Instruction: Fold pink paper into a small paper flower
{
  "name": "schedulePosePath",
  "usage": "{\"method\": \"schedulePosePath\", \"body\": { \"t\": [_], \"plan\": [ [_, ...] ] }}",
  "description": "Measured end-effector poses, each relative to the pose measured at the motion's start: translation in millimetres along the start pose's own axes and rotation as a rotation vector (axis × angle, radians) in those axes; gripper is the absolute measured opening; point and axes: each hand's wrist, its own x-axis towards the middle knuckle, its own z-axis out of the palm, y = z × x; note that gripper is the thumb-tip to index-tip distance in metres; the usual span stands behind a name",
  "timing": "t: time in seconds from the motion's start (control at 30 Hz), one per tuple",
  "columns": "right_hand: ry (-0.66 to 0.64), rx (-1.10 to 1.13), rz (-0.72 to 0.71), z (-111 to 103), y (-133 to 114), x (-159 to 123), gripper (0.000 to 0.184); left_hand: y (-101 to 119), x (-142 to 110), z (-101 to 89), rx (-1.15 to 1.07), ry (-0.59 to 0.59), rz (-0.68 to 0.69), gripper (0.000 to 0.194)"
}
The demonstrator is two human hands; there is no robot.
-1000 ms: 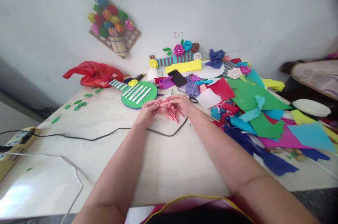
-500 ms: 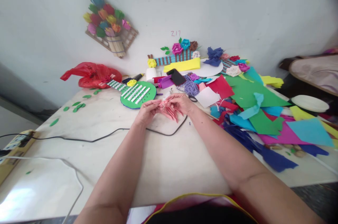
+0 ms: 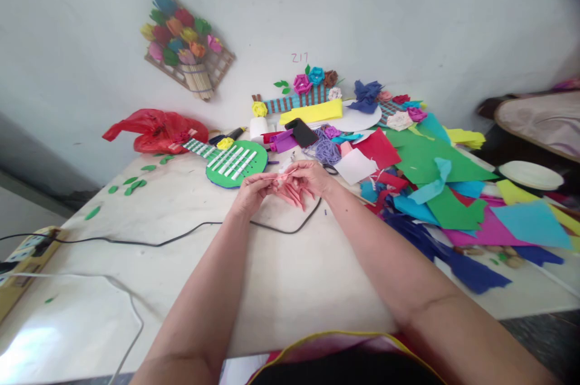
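Observation:
My left hand [image 3: 252, 193] and my right hand [image 3: 310, 178] meet over the middle of the white table [image 3: 281, 276]. Both pinch a folded pink paper piece [image 3: 292, 193], whose strips hang down between the fingers. A thin pale strip [image 3: 276, 176] runs between the fingertips of the two hands. A black cable [image 3: 181, 239] curves on the table just below the hands. A green paper guitar [image 3: 235, 162] lies just beyond my left hand.
Coloured paper sheets [image 3: 435, 191] cover the right side. A red plastic bag [image 3: 156, 129], a black phone [image 3: 304, 132], purple yarn [image 3: 328, 152], scissors [image 3: 332, 170] and paper flowers [image 3: 312, 80] lie at the back. A power strip [image 3: 27, 249] sits left, a white plate [image 3: 530, 174] right.
Both hands stay together on the pink paper, with only small finger shifts. The view has drifted slightly.

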Motion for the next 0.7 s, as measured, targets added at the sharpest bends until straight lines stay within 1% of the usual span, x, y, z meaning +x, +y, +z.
{"method": "schedulePosePath", "body": {
  "t": [0.23, 0.33, 0.4, 0.47, 0.57, 0.63, 0.7],
  "plan": [
    [-0.01, -0.035, -0.013, 1.0, -0.4, -0.8, 0.014, 2.2, -0.8, 2.5, 0.039, -0.004, 0.022, 0.017],
    [-0.011, -0.041, -0.008, 3.5, -3.2, -3.0, 0.014, 1.1, 0.1, 3.6, 0.048, 0.025, 0.056, 0.02],
    [0.0, -0.034, -0.014, 4.9, -4.8, -4.0, 0.017, -0.1, 0.3, 4.0, 0.063, 0.053, 0.065, 0.02],
    [0.026, -0.04, -0.024, 5.9, -5.4, -3.8, 0.025, -0.7, 0.0, 4.1, 0.081, 0.054, 0.054, 0.02],
    [0.071, -0.094, -0.045, 6.2, -4.3, -1.9, 0.031, -0.6, -0.9, 2.8, 0.109, 0.011, 0.03, 0.03],
    [0.079, -0.149, -0.071, 6.4, -3.3, -0.6, 0.029, -0.6, -1.1, 0.8, 0.132, -0.007, 0.03, 0.039],
    [0.077, -0.182, -0.087, 6.9, -3.1, -0.3, 0.023, -1.0, -0.6, -1.5, 0.155, -0.005, 0.037, 0.042]
  ]
}}
